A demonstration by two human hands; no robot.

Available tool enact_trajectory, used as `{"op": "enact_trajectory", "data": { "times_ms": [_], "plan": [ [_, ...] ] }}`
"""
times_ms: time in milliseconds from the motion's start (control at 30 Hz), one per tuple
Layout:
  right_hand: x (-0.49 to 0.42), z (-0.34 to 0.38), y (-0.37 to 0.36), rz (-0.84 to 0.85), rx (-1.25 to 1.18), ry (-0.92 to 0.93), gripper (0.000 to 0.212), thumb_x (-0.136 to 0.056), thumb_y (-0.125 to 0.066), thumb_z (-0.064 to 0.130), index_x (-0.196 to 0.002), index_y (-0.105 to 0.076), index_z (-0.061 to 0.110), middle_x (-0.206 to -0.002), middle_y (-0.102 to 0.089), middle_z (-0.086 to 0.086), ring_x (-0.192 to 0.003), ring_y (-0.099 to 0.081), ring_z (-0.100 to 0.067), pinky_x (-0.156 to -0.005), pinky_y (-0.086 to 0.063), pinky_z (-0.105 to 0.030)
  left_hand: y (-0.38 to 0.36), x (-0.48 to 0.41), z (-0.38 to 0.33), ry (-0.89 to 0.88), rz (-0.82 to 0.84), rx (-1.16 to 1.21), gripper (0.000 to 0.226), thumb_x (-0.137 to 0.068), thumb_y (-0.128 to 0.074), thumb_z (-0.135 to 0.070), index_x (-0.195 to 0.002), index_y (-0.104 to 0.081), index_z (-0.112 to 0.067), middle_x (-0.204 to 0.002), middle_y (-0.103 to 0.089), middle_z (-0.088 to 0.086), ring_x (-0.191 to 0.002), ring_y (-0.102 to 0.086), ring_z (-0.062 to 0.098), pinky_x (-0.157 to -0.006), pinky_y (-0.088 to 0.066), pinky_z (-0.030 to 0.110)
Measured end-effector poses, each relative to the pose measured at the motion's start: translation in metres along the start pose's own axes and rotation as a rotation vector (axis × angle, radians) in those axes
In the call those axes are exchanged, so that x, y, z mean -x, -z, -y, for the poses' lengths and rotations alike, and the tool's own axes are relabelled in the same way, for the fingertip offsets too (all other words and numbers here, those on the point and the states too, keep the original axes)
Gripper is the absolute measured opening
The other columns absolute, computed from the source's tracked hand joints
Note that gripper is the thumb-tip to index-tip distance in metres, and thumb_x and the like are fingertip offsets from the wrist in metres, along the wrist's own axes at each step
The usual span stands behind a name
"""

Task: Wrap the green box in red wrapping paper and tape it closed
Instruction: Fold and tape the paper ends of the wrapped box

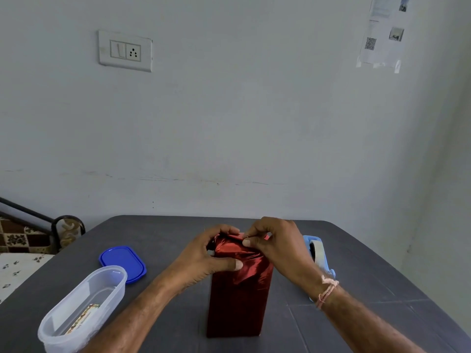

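Observation:
A tall box stands upright on the dark table [163, 235], fully covered in shiny red wrapping paper [237, 301]; no green shows. My left hand [204, 256] clasps the upper left side of the box, thumb pressed on its front and fingers curled over the crumpled top. My right hand [275, 243] pinches the folded paper at the top edge between thumb and forefinger. A light blue tape dispenser [317, 250] with a pale roll of tape sits just right of the box, partly hidden behind my right wrist.
A clear plastic container [84, 307] with a printed packet inside stands at the front left, its blue lid [122, 262] lying flat behind it. A wall runs along the table's far edge. A patterned bed and metal frame [38, 225] are at the left.

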State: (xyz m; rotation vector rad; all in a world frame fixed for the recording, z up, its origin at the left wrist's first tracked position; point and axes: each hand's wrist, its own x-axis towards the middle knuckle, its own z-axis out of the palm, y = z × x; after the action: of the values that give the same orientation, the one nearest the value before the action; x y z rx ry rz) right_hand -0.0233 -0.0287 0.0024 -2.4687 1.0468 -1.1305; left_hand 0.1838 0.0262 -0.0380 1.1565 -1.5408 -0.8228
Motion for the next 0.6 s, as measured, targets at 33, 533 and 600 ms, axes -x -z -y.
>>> {"op": "enact_trajectory", "data": {
  "times_ms": [33, 533, 600],
  "plan": [
    [0.002, 0.0, 0.0, 0.008, -0.004, 0.005, 0.006, -0.083, -0.081, 0.035, -0.087, -0.077, 0.035, -0.084, -0.072, 0.021, -0.084, -0.066, -0.001, -0.075, -0.056, -0.032, 0.0, 0.001, 0.0, -0.007, -0.004, -0.007, 0.057, -0.073, -0.092, -0.016, -0.121, -0.069, -0.035, -0.119, -0.07, -0.01, -0.11, -0.069, 0.01, -0.088, -0.06, 0.028],
    [0.006, -0.024, 0.016, -0.027, -0.083, 0.087, 0.026, -0.091, -0.073, 0.008, -0.107, -0.078, 0.028, -0.102, -0.072, 0.017, -0.095, -0.068, -0.005, -0.08, -0.055, -0.022, 0.0, -0.001, 0.011, -0.053, -0.061, -0.066, 0.059, -0.067, -0.095, -0.033, -0.119, -0.07, -0.044, -0.13, -0.063, -0.02, -0.119, -0.061, 0.001, -0.097, -0.054, 0.028],
    [0.003, -0.025, 0.014, -0.011, -0.089, 0.086, 0.024, -0.09, -0.074, 0.011, -0.106, -0.078, 0.028, -0.102, -0.072, 0.017, -0.096, -0.067, -0.005, -0.081, -0.054, -0.022, 0.001, -0.003, 0.013, -0.083, -0.091, -0.137, 0.064, -0.061, -0.095, -0.045, -0.12, -0.069, -0.048, -0.136, -0.052, -0.032, -0.126, -0.052, -0.009, -0.105, -0.045, 0.027]
  ]
}}
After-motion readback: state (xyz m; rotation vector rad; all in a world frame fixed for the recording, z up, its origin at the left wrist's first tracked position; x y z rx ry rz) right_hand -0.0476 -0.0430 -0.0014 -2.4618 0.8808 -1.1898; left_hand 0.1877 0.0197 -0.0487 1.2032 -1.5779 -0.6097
